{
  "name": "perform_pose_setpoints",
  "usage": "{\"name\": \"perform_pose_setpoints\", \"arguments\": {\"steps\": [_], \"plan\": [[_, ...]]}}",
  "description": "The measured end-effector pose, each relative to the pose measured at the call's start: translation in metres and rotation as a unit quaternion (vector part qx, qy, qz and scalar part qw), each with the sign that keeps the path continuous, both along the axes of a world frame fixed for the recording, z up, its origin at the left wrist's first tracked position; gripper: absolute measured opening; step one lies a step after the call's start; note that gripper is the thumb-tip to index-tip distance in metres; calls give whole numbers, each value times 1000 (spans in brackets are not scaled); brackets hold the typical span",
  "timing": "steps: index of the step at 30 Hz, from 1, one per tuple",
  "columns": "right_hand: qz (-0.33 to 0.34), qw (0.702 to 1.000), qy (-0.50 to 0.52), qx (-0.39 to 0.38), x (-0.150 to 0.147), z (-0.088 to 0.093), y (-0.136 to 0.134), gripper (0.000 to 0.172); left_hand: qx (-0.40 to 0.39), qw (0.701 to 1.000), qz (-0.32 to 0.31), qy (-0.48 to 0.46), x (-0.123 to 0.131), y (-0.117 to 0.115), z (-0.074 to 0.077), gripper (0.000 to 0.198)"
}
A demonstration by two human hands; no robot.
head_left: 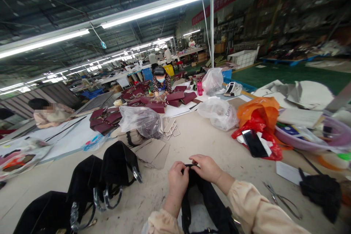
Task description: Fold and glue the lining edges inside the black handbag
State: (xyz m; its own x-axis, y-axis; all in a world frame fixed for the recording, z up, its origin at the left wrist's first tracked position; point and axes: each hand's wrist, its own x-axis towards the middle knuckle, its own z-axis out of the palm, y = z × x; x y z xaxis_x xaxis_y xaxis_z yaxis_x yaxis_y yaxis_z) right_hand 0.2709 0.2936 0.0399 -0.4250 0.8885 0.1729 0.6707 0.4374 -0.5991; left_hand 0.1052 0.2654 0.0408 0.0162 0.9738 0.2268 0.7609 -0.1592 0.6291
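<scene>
My left hand [178, 181] and my right hand [207, 168] both pinch the top edge of a black bag [212, 203] close in front of me. Their fingertips nearly meet along its dark rim, and both are closed. The bag's lower part runs out of the bottom of the view, where a bit of metal fitting shows. On the left of the table stand several more black bags [116, 162], their handles wrapped in clear plastic. To the right of my sleeve lie metal scissors [283, 199].
Beyond the bag are grey card pieces [152, 151], clear plastic bags [141, 120] and maroon bags [156, 104]. At right sit a black phone [255, 142] on a red plastic bag, a purple basin [304, 142] and a black cloth bundle [320, 192]. A co-worker [161, 82] faces me across the table.
</scene>
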Motion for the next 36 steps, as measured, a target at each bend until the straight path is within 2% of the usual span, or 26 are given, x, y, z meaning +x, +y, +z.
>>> {"name": "perform_pose_setpoints", "arguments": {"steps": [4,15,27,36], "plan": [[16,1000,-8,-11,2,1,3,19,-3,1000,1,5,0,0,1,15],[4,998,-64,-29,4,3,11,23,-20,999,11,46,3,7,2,18],[-17,991,-130,-26,-4,12,7,25,-31,997,21,65,5,7,3,18],[5,988,-152,-30,-6,23,7,23,-26,998,25,47,5,7,1,17]]}}
